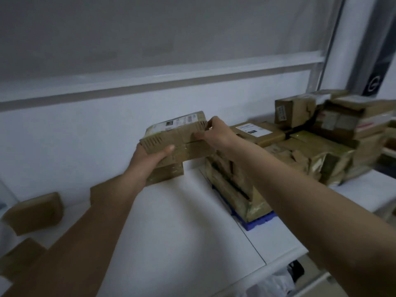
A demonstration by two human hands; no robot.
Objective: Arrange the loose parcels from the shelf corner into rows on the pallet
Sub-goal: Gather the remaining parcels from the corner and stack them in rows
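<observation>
Near the left edge, two brown parcels [32, 213] lie loose on the white shelf [182, 221]. They look blurry. Both bare arms reach out over the shelf.

A little farther, a blue pallet [260, 221] sits on the shelf. Only its near corner shows. A big taped parcel [231, 187] lies on top of it.

Farther still, in the middle, the left hand [150, 157] grips the left end of a flat brown box [177, 136]. The thumb lies on the near side and the fingers are tucked under. The right hand [216, 131] pinches the right end of the same box with its fingertips. The box is held up at a tilt and has a white label on top. A smaller brown box [169, 172] stands right under it, by the wall. I cannot tell if the two boxes touch.

Far to the right, a pile of brown parcels [321, 133] is packed close together on the pallet side. One flat parcel there has a white label [252, 129].
</observation>
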